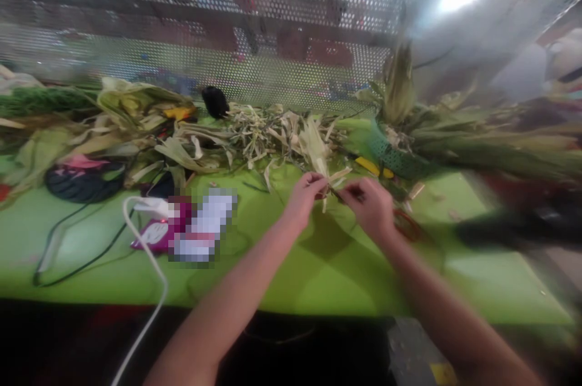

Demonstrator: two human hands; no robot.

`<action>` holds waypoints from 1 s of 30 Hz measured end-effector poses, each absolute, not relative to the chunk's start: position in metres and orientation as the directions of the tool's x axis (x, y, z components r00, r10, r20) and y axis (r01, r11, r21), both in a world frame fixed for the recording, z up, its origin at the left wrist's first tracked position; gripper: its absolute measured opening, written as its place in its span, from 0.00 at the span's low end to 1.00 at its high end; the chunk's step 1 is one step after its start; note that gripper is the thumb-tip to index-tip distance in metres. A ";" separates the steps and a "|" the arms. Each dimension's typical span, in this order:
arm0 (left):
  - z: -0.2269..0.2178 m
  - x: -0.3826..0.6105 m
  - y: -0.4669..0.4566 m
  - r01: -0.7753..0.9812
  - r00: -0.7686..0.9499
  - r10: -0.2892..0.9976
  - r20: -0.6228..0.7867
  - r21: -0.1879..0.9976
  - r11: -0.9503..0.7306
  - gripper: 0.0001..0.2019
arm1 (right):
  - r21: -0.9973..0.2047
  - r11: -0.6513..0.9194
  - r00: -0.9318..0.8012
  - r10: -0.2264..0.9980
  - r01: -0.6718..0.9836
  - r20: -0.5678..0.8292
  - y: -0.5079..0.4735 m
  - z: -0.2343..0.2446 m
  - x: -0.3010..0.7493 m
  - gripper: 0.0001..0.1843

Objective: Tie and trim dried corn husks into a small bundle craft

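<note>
Both hands are raised over the green tabletop (291,277), close together near its middle. My left hand (310,190) is closed in a pinch on a bundle of pale corn husk (313,143), whose strips fan out upward and away from me. Just to its right, my right hand (370,201) has its fingers pressed together around a thin dark strand at the bundle's lower end. Whether that strand is husk or string I cannot tell. A short strip of husk sticks out between the two hands.
Piled dry husks (254,131) line the back of the table, before a perforated metal screen (282,53). A green basket (386,146) stands back right with a yellow-handled tool (373,166) nearby. At left lie a purple pouch (157,234), a white cable (157,277) and a black coil (84,180).
</note>
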State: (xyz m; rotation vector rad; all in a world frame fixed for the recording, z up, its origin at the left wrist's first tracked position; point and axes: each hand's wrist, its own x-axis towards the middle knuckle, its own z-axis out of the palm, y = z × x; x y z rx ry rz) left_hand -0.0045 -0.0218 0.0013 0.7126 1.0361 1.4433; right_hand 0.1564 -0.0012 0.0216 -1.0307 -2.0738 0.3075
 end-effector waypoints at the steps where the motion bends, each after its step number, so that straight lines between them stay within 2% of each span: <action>1: 0.001 -0.005 -0.022 -0.415 -0.158 0.978 -0.137 0.908 0.061 0.10 | -0.430 0.693 -0.390 0.698 0.578 0.600 -0.002 0.024 0.157 0.05; 3: 0.002 -0.006 -0.023 -0.386 -0.157 0.977 -0.141 0.920 0.071 0.09 | -0.291 0.792 -0.485 0.572 0.537 0.661 -0.003 0.028 0.157 0.03; 4: 0.002 -0.005 -0.024 -0.379 -0.150 0.978 -0.143 0.922 0.077 0.09 | -0.245 0.829 -0.537 0.521 0.502 0.664 -0.003 0.029 0.157 0.05; 6: 0.004 -0.004 -0.025 -0.365 -0.139 0.980 -0.145 0.927 0.086 0.09 | -0.205 0.866 -0.598 0.468 0.456 0.650 -0.002 0.029 0.155 0.08; 14: 0.007 -0.002 -0.027 -0.379 -0.029 0.988 -0.150 0.917 0.128 0.08 | -0.243 0.821 -0.589 0.547 0.517 0.595 0.004 0.022 0.159 0.07; 17: 0.009 -0.001 -0.028 -0.398 0.030 0.990 -0.134 0.907 0.135 0.07 | -0.294 0.805 -0.536 0.570 0.515 0.622 0.004 0.024 0.161 0.08; 20: 0.009 0.001 -0.029 -0.392 0.041 0.994 -0.104 0.913 0.112 0.09 | -0.395 0.762 -0.453 0.631 0.514 0.629 0.003 0.027 0.161 0.07; 24: 0.002 0.004 -0.027 -0.289 0.025 1.000 0.001 0.957 0.007 0.14 | -0.515 0.705 -0.383 0.703 0.488 0.599 0.003 0.027 0.160 0.06; 27: -0.002 0.005 -0.027 -0.223 0.029 0.997 0.066 0.973 -0.058 0.11 | -0.560 0.672 -0.349 0.735 0.485 0.581 0.003 0.026 0.161 0.06; 30: -0.002 0.007 -0.027 -0.259 0.055 0.996 0.073 0.964 -0.057 0.09 | -0.641 0.598 -0.277 0.797 0.480 0.536 0.004 0.024 0.161 0.06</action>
